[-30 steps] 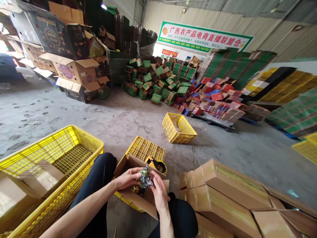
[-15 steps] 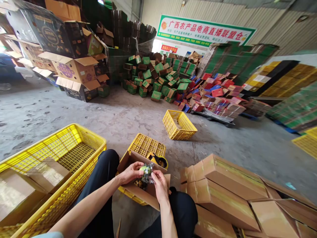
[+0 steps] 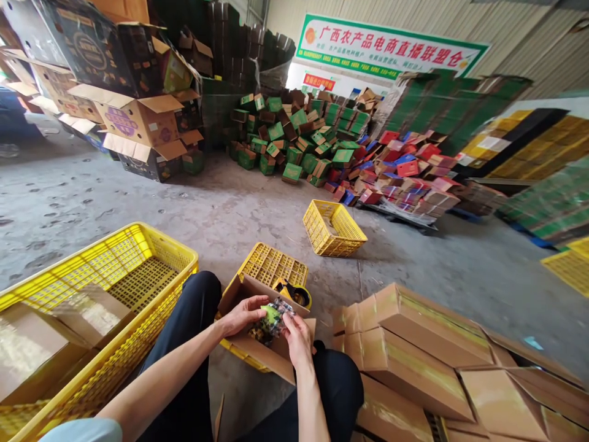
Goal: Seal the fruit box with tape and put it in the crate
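Note:
A green fruit (image 3: pixel 272 315), partly covered by clear crinkled plastic wrap (image 3: pixel 283 306), is held between my hands above an open cardboard box (image 3: pixel 280 363). My left hand (image 3: pixel 243 314) has its thumb and fingers closed on the fruit's left side. On the other side, my right hand (image 3: pixel 297 334) pinches the plastic wrap. Some yellow and dark items, too small to name, show inside the box under the fruit. The box rests on a yellow plastic crate (image 3: pixel 276 265) between my knees.
A tape dispenser (image 3: pixel 294 291) lies by the box's far edge. A large yellow crate (image 3: pixel 175 261) with cardboard boxes in it stands left. Stacked cardboard boxes (image 3: pixel 423 356) are on the right. Another yellow crate (image 3: pixel 335 230) sits ahead, before piled green and red cartons.
The fruit now shows more of its bright green surface, and the plastic around it is spread wider. My left fingers have straightened slightly. The view has tilted down a little.

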`<move>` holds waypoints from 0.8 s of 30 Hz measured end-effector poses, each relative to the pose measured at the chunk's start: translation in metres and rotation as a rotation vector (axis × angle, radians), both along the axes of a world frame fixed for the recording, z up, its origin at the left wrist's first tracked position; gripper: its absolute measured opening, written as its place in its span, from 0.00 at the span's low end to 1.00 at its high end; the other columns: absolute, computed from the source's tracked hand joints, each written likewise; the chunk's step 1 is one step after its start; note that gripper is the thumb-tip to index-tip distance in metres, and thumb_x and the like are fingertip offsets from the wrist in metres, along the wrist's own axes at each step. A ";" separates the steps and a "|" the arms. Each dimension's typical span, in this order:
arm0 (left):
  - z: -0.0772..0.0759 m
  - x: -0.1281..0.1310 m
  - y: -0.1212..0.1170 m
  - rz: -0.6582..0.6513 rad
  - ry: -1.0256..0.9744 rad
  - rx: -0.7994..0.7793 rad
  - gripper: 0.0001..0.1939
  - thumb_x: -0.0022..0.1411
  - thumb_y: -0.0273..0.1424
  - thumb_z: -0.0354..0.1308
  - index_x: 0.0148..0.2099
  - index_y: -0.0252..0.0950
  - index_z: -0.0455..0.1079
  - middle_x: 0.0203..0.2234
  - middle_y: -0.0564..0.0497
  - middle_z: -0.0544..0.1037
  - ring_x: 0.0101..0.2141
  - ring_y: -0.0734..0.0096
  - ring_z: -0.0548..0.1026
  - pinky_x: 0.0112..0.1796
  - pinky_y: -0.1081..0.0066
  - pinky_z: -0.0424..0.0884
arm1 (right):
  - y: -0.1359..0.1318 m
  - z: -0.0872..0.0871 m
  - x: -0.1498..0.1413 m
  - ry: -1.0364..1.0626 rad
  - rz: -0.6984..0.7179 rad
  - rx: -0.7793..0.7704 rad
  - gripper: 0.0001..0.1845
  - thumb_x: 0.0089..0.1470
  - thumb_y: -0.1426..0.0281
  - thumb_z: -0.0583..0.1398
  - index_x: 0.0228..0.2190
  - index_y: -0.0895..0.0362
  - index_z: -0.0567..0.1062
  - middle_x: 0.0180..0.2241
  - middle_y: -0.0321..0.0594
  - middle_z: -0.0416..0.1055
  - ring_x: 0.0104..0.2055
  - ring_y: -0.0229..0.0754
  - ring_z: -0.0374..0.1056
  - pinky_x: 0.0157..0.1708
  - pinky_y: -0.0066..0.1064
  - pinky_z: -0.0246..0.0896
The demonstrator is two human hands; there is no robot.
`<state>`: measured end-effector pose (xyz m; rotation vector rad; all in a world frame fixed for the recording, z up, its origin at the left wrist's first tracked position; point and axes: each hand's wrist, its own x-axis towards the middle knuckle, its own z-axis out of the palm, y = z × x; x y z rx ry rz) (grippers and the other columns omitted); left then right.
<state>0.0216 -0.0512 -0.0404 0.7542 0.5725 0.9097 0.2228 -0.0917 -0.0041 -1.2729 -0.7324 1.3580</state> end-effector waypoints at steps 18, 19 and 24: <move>0.002 -0.004 0.002 -0.051 -0.033 -0.181 0.32 0.55 0.38 0.79 0.60 0.38 0.78 0.49 0.43 0.81 0.41 0.68 0.81 0.48 0.67 0.74 | 0.002 -0.001 0.002 0.043 -0.069 -0.015 0.29 0.35 0.50 0.79 0.36 0.54 0.86 0.42 0.45 0.85 0.43 0.51 0.80 0.37 0.35 0.76; 0.002 -0.005 0.002 -0.056 -0.015 -0.166 0.31 0.55 0.38 0.79 0.59 0.37 0.79 0.48 0.43 0.82 0.40 0.68 0.80 0.46 0.69 0.74 | 0.001 -0.001 0.002 0.033 -0.042 -0.017 0.29 0.36 0.50 0.78 0.37 0.53 0.86 0.43 0.45 0.85 0.43 0.51 0.80 0.38 0.36 0.76; 0.006 -0.005 0.001 -0.073 0.090 -0.099 0.24 0.53 0.40 0.79 0.48 0.32 0.81 0.39 0.45 0.81 0.34 0.72 0.77 0.38 0.74 0.69 | -0.004 0.001 -0.004 -0.036 0.127 -0.009 0.30 0.45 0.47 0.74 0.43 0.54 0.85 0.46 0.46 0.84 0.46 0.54 0.80 0.43 0.40 0.77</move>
